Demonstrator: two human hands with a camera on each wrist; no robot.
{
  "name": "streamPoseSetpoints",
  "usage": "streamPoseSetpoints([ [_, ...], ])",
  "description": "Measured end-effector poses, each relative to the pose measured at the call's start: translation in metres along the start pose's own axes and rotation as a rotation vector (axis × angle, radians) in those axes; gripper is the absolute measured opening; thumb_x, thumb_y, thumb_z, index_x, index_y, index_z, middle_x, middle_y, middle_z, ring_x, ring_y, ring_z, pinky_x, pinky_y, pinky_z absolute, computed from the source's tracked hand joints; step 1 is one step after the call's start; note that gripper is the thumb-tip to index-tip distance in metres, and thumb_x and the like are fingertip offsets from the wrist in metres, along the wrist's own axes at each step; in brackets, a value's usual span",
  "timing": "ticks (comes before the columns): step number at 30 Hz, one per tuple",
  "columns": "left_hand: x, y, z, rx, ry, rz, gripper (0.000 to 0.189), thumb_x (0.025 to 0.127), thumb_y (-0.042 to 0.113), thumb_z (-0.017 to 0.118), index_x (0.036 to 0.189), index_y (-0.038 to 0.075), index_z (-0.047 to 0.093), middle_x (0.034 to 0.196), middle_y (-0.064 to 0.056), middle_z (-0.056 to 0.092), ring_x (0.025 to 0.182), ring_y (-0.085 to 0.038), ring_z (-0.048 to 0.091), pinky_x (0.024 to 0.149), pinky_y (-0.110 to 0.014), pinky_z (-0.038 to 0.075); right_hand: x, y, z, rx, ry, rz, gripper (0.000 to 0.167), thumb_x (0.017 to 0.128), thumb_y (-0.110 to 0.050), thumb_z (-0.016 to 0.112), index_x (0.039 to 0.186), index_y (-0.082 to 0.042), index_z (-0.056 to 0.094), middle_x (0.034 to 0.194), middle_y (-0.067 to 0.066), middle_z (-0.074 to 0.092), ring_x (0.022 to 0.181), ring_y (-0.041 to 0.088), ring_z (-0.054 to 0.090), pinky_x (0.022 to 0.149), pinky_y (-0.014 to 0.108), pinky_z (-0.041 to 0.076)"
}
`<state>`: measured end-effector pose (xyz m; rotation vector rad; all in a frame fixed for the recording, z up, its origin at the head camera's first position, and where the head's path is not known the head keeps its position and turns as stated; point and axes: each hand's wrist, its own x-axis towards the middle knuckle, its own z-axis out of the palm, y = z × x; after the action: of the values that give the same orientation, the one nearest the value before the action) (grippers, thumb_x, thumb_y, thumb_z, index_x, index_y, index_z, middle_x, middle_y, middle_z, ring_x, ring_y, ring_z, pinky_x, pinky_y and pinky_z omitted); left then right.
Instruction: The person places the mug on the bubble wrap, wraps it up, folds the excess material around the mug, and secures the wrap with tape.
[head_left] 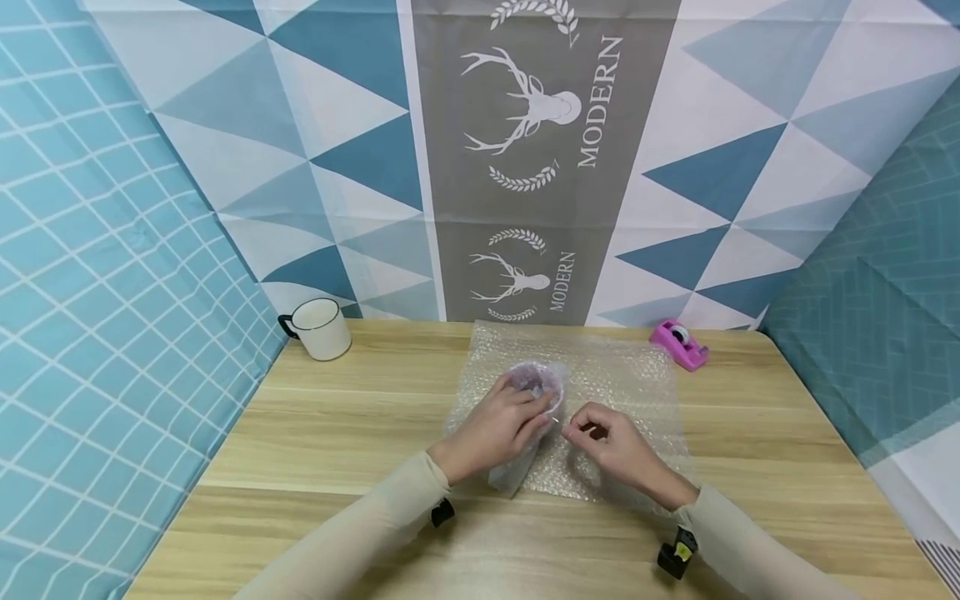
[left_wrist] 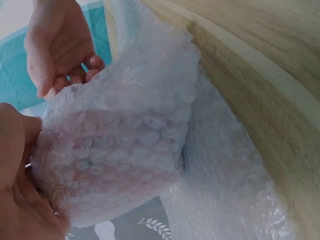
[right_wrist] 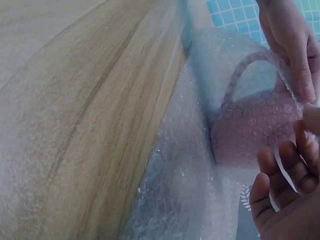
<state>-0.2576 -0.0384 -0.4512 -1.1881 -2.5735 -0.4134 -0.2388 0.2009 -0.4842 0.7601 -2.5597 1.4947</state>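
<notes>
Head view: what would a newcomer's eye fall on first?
Probably the grey panel printed with deer heads and "MODERN" behind the wooden table. Next, the pink tape dispenser at the table's right rear and the white mug at its left rear. In the middle, bubble wrap surrounds a handled pinkish cup, clearest from the right wrist.

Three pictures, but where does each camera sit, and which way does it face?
Head: worn on the head, facing forward and down at the table; left hand, right hand and both sleeves show.
Left wrist: worn there, facing the bubble wrap; left hand at lower left, right hand at upper left.
Right wrist: worn there, facing the pink mug inside the bubble wrap; right hand at lower right, left hand at upper right.
Shared: both wrist views show the bubble wrap and both hands, from opposite sides.
</notes>
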Motion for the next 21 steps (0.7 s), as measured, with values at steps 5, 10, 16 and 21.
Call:
streamPoseSetpoints([
  [5, 0.002, -0.004, -0.004, -0.03, -0.009, 0.034, 0.044, 0.106, 0.029, 0.057, 0.145, 0.008, 0.057, 0.126, -0.003, 0.074, 0.122, -0.023, 0.067, 0.125, -0.062, 0.024, 0.001, -0.002, -0.006, -0.01, -0.002, -0.004, 0.008, 0.093, -0.014, 0.075, 0.091, -0.006, 0.076, 0.089, 0.001, 0.075, 0.076, 0.009, 0.068, 0.069, 0.024, 0.06],
  [10, 0.004, -0.006, -0.008, -0.047, -0.042, 0.041, 0.046, 0.105, 0.028, 0.058, 0.147, 0.01, 0.055, 0.128, -0.005, 0.073, 0.121, -0.023, 0.068, 0.124, -0.065, 0.021, 0.003, -0.005, -0.01, -0.043, -0.003, 0.037, 0.007, 0.091, -0.016, 0.077, 0.09, -0.009, 0.079, 0.088, 0.001, 0.076, 0.073, 0.01, 0.067, 0.066, 0.022, 0.057],
  [16, 0.002, -0.006, -0.01, -0.055, -0.061, 0.038, 0.044, 0.105, 0.027, 0.057, 0.146, 0.01, 0.057, 0.129, -0.005, 0.072, 0.12, -0.023, 0.068, 0.123, -0.066, 0.021, 0.007, -0.004, -0.008, -0.112, 0.003, 0.028, 0.007, 0.092, -0.017, 0.077, 0.088, -0.012, 0.079, 0.086, -0.002, 0.076, 0.071, 0.004, 0.063, 0.064, 0.024, 0.057],
  [21, 0.003, -0.006, -0.013, -0.07, -0.091, 0.036, 0.042, 0.105, 0.026, 0.057, 0.143, 0.009, 0.059, 0.128, -0.005, 0.073, 0.119, -0.022, 0.069, 0.122, -0.068, 0.021, 0.014, 0.001, -0.005, -0.137, 0.007, 0.041, 0.005, 0.09, -0.014, 0.077, 0.088, -0.011, 0.078, 0.086, -0.002, 0.076, 0.071, 0.005, 0.064, 0.064, 0.024, 0.057],
])
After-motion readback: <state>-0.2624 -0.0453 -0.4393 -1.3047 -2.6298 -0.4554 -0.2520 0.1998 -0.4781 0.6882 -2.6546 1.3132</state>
